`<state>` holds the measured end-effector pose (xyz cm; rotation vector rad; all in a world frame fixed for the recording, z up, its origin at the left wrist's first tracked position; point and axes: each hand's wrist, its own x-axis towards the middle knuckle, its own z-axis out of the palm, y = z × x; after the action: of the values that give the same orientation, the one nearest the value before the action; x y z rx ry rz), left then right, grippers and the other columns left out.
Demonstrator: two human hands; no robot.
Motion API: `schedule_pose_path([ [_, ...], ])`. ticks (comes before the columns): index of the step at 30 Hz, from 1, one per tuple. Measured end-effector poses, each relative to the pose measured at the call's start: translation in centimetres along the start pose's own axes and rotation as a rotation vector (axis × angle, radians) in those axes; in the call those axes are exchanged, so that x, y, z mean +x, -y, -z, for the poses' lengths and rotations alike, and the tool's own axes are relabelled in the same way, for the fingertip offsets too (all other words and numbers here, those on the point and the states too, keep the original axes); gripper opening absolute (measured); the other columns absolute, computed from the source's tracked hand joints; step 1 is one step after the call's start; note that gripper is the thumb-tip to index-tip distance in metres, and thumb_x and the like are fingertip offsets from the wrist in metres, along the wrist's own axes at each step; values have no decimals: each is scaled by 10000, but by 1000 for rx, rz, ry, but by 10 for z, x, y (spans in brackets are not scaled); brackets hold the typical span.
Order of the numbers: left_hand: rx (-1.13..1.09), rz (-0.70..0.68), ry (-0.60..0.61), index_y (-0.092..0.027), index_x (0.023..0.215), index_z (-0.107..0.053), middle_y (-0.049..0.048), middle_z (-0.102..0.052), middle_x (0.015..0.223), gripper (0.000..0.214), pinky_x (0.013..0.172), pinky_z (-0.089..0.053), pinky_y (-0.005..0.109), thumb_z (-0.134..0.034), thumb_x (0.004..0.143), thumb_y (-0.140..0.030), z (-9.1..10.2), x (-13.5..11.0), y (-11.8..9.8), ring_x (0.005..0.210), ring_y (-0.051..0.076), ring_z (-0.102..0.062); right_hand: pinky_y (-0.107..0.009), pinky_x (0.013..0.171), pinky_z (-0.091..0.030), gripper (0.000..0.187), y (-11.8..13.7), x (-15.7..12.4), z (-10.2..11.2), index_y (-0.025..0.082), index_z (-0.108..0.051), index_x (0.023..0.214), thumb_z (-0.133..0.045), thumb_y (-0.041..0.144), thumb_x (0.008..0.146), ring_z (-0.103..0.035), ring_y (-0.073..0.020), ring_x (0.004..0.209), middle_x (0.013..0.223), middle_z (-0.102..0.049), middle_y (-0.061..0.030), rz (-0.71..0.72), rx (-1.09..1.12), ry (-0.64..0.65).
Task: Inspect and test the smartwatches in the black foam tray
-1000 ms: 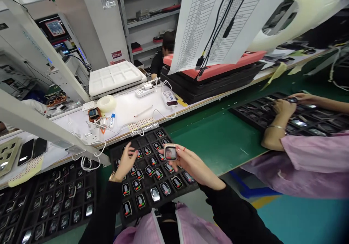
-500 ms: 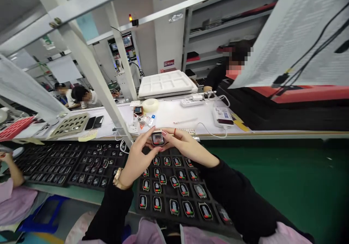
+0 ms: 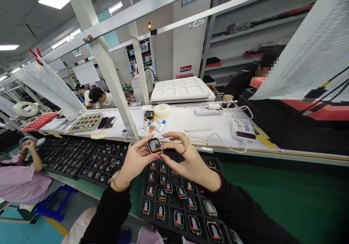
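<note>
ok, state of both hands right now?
Left hand: closed, holding the watch.
Right hand: partly curled, fingers at the watch's edge; whether they grip it cannot be told.

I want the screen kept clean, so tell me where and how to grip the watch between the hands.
Probably best by the upper and right edges of the watch's pale frame, coming from the right with the right hand. The rounded-square frame borders the screen, which faces the camera, and the left hand takes up the left and lower sides.
</note>
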<state>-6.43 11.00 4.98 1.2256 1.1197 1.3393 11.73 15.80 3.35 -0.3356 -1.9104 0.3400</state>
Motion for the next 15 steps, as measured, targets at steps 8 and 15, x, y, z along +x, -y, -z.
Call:
schedule_pose_path([
  [8,102,0,13,-134,1292,-561,28,-653,749,808,690,-549,246,-888,568,-277,-15,6,5,681,125,-583,-432,921,-471,57,-4,-7,7,203,-614,946,-593,165,908,-522,-261,1118,1156,-525,-104,25,-120,-52],
  [15,486,-275,38,-264,1279,-579,27,-609,904,612,706,-557,285,-798,708,-278,-19,8,13,706,135,-593,-437,908,-460,65,-3,-6,12,205,-587,923,-525,205,941,-536,-257,1064,1097,-550,-108,-77,-110,-59],
])
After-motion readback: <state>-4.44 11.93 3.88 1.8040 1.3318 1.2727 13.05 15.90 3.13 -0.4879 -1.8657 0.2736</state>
